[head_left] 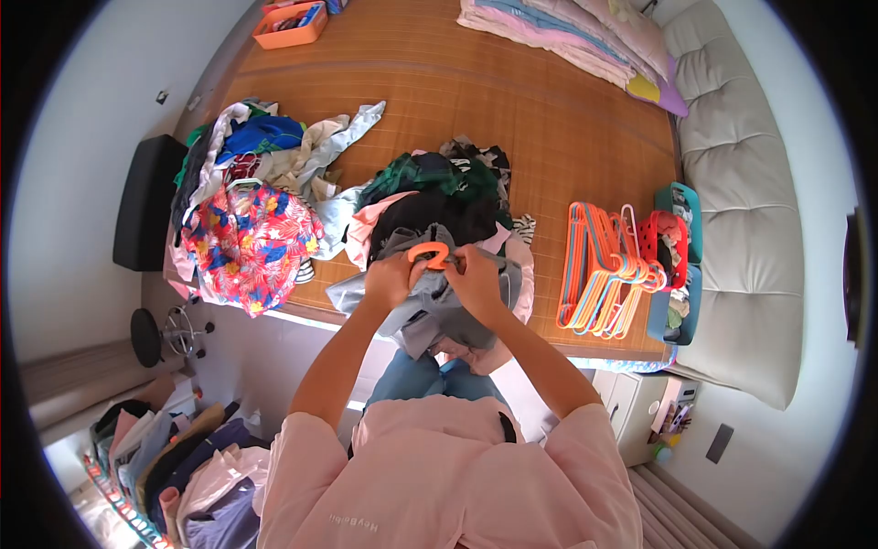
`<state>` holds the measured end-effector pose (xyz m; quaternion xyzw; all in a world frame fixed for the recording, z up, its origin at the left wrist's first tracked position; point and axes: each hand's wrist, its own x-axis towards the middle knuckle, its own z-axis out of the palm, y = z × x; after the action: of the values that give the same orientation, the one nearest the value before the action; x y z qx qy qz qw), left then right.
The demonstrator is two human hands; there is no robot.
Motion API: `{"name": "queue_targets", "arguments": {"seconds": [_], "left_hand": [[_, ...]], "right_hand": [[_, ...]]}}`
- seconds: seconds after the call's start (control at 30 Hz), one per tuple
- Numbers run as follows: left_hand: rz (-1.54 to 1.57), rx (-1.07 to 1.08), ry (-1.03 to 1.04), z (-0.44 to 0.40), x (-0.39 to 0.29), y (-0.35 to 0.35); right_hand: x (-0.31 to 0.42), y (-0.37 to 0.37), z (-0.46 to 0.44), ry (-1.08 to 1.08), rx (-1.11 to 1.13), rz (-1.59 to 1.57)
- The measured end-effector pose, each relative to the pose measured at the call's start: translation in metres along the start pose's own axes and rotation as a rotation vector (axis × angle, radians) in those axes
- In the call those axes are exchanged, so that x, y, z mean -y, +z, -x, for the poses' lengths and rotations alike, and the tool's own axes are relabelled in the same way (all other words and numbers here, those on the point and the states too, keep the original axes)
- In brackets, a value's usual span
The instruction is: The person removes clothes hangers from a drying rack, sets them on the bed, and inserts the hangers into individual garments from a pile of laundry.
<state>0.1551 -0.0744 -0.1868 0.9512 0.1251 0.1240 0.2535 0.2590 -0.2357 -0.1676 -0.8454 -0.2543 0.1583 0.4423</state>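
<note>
A bed (585, 137) with a brown woven mat fills most of the room in front of you, a padded grey headboard (741, 201) running along its right side. Folded bedding (558, 32) lies at the far right of the mat, and an orange basket (293, 38) of small items sits at the far left.

You stand at the near edge with a grey garment (425, 320) in front of you, between your body and a heap of dark clothes (439, 206). The orange hanger (428, 252) shows its hook above the garment's upper edge, between your hands. The grip of your left hand (391, 279) is closed on the grey cloth just beside the hook; your right hand (477, 282) pinches the cloth on the hook's other side. You cannot tell whether your fingers also touch the hanger beneath the fabric.

To your left, a red floral shirt (251, 242) lies spread at the near edge of the bed, beside a mixed heap of clothes (261, 137). To your right, a row of colourful hangers (599, 274) lies on the mat near a red basket (648, 236) holding cloth items.
</note>
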Motion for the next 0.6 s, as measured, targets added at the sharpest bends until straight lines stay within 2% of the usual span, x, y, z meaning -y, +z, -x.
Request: {"name": "queue_targets", "arguments": {"seconds": [0.07,0.17,0.27,0.33,0.5,0.6], "left_hand": [[0.018,0.021,-0.005,0.003,-0.002,0.001],[0.036,0.025,-0.025,0.007,-0.010,-0.006],[0.044,-0.055,-0.018,0.010,-0.022,-0.008],[0.060,-0.193,-0.019,0.009,-0.029,-0.008],[-0.107,-0.421,-0.151,0.036,0.011,-0.031],[-0.083,-0.386,-0.118,0.053,0.014,-0.038]], "right_hand": [[0.009,-0.018,0.003,0.004,0.171,0.022],[0.014,-0.056,0.000,-0.802,-0.020,0.330],[-0.022,-0.036,0.014,-0.537,0.248,0.208],[-0.017,-0.034,0.015,-0.564,0.213,0.217],[-0.011,-0.041,0.013,-0.535,0.209,0.233],[-0.008,-0.034,0.008,-0.587,0.204,0.192]]}}
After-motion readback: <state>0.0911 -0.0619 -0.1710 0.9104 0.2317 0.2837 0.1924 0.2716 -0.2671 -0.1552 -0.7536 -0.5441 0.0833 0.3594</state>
